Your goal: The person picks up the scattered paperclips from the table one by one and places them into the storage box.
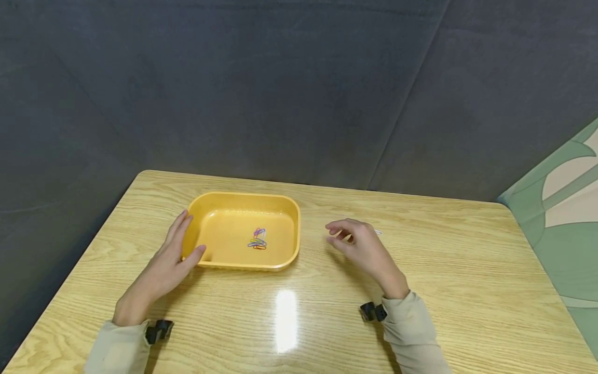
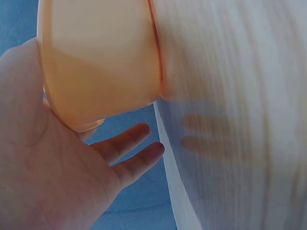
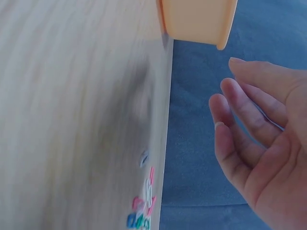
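A yellow plastic tray [image 1: 247, 267] stands on the table with several coloured paper clips [image 1: 257, 243] lying in it. My left hand [image 1: 163, 265] rests against the tray's left end, thumb over the near rim and the straight fingers along the left side. Beneath the tray's wall [image 2: 105, 62], the left wrist view shows two fingers [image 2: 136, 163] free of it. To the right of the tray, my right hand [image 1: 362, 244] hovers above the table, loosely bent, thumb and fingers apart and nothing between them. Several paper clips [image 3: 144, 201] lie on the table near it, mostly hidden in the head view.
The wooden table [image 1: 467, 280] extends to the right and toward me. Dark grey fabric [image 1: 261, 104] rises behind its far edge. A green and beige patterned surface [image 1: 560, 223] borders the right side.
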Motion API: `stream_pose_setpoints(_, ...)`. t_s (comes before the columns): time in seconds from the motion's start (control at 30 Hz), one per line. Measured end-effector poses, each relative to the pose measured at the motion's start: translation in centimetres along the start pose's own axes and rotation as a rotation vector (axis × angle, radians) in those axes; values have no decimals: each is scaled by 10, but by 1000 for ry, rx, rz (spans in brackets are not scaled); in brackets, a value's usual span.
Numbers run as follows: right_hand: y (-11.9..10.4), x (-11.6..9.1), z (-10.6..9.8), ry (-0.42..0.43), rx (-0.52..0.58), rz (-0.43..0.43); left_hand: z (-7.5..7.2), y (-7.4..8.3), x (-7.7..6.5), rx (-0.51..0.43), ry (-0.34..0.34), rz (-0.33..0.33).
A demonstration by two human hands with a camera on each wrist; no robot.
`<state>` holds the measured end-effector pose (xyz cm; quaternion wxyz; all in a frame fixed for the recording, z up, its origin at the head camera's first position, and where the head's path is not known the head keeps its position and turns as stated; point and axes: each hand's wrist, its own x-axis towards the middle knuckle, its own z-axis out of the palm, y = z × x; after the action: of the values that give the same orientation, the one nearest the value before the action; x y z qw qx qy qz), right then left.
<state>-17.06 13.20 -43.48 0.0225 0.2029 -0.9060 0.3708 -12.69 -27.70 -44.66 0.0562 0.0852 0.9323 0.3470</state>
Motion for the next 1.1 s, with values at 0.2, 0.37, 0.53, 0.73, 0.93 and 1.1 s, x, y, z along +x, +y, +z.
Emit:
stream_pose_setpoints(0.2, 5, -5, -4, -25, -12, 33, 1, -1, 1, 2, 2, 3)
stream_pose_setpoints(0.37, 10, -9, -7, -45, -17, 39, 1, -2, 1, 12, 5, 3)
stream_pose_setpoints(0.53, 16, -12, -8, -56, -29, 43, 1, -2, 1, 16, 4, 4)
stream_pose_setpoints(0.73, 20, -16, -11, -73, -35, 57, 1, -2, 0, 17, 3, 10)
stream_pose_setpoints(0.93, 25, -19, -13, -74, -60, 58, 1, -2, 0, 27, 7, 14)
stream_pose_setpoints(1.1, 29, -21, -15, -91, -77, 60, 1, -1, 0, 30, 6, 14)
